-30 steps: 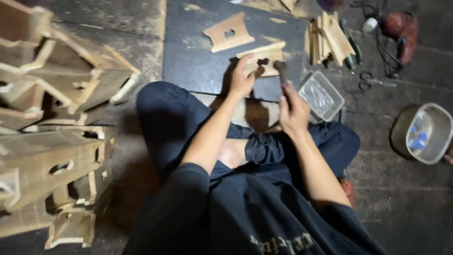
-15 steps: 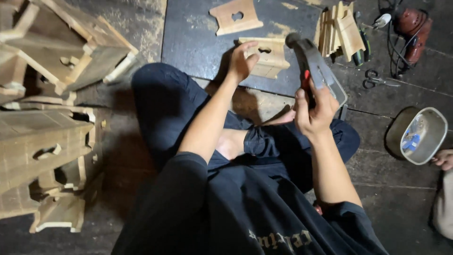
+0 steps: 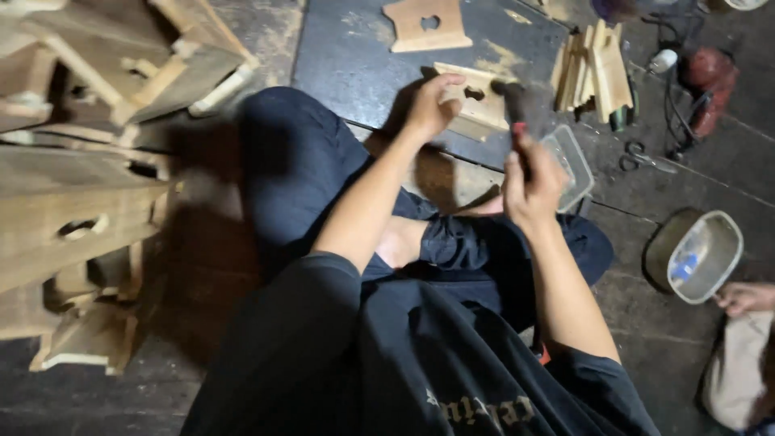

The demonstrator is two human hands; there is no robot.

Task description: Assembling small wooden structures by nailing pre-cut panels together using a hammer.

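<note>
The left hand [image 3: 432, 103] is pinching the near edge of a pale wooden cut-out piece [image 3: 478, 103], a flat panel with a small dark slot, which is lying on a dark, dusty board surface [image 3: 355, 56] in front of the seated person's crossed legs. The right hand [image 3: 529, 184] is closing in a fist around the red-marked handle of a hammer [image 3: 512, 101], whose dull metal head is sitting just over the panel's right end. A second, similar flat cut-out [image 3: 426, 24] is lying farther back on the board. A bundle of thin wooden slats [image 3: 596, 69] is standing to the right, near a clear plastic tray [image 3: 570, 161]. Rough unfinished wooden stools [image 3: 81, 218] are piling up on the left.
</note>
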